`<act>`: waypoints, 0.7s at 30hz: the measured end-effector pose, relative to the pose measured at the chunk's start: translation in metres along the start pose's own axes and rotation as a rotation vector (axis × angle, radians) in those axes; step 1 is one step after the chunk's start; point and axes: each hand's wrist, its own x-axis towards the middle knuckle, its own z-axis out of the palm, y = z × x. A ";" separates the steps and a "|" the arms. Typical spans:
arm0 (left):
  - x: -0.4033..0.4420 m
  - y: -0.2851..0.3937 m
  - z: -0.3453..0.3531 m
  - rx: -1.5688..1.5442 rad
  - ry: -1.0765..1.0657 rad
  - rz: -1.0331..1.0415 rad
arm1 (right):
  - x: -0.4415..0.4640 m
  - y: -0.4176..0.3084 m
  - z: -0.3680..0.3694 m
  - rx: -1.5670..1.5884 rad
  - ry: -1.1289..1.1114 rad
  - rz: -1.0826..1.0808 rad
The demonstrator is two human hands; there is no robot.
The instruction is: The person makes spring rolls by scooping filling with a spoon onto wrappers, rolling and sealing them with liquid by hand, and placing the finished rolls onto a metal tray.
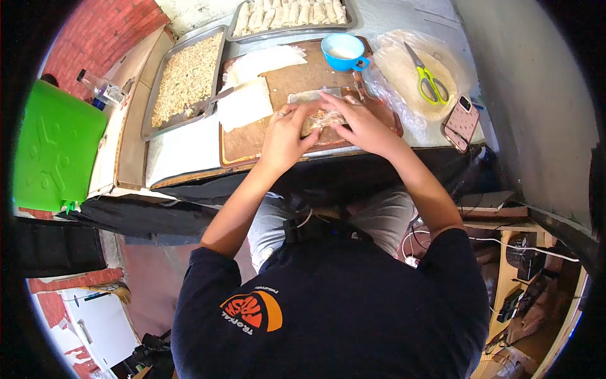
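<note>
On the brown board [246, 142] lies a thin wrapper [325, 119] with filling inside, partly rolled. My left hand [289, 134] has its fingers curved over the wrapper's left end, thumb at the near edge. My right hand [365, 126] is curved over its right end, fingertips on top and thumb at the near side. Left of my hands, a stack of pale wrapper sheets [247, 104] rests on the board. A tray of chopped filling [188, 79] stands further left, with a metal utensil [218, 98] in it. Behind my right hand is a blue cup [344, 52] of whitish liquid.
A tray of finished rolls [290, 17] stands at the back. To the right are round wrappers in plastic [404, 69], green-handled scissors [429, 82] on them, and a phone [461, 123]. A green container [57, 145] and a bottle [104, 88] are at the left.
</note>
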 end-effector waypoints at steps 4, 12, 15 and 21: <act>-0.004 -0.006 0.003 -0.174 -0.085 -0.135 | 0.002 0.002 -0.004 -0.045 -0.068 -0.009; -0.004 -0.005 0.001 -0.208 -0.017 -0.099 | 0.002 -0.006 -0.008 0.121 -0.078 0.070; -0.006 -0.006 0.003 -0.180 0.000 -0.059 | 0.001 -0.001 -0.005 0.076 -0.042 -0.007; -0.005 -0.002 -0.002 -0.229 -0.052 -0.128 | 0.003 0.001 -0.002 0.096 -0.045 -0.025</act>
